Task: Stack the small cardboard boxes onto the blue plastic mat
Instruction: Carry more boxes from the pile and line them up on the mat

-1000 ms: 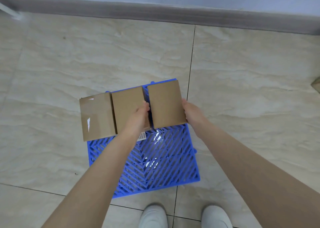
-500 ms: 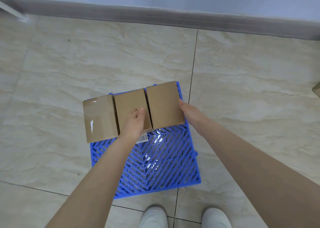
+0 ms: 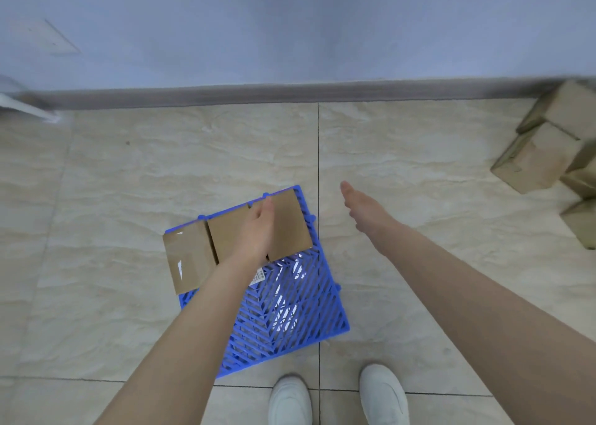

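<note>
Pressing flat on the seam between the middle box (image 3: 225,234) and the right box (image 3: 290,224), the left hand (image 3: 256,234) steadies a row of three, with the left box (image 3: 188,260), along the far edge of the blue plastic mat (image 3: 290,315) on the floor (image 3: 129,198). The right hand (image 3: 364,211) hangs empty, fingers spread, just right of the mat. Fetching comes next, I judge: more cardboard boxes (image 3: 541,156) sit well apart, far right by the wall.
</note>
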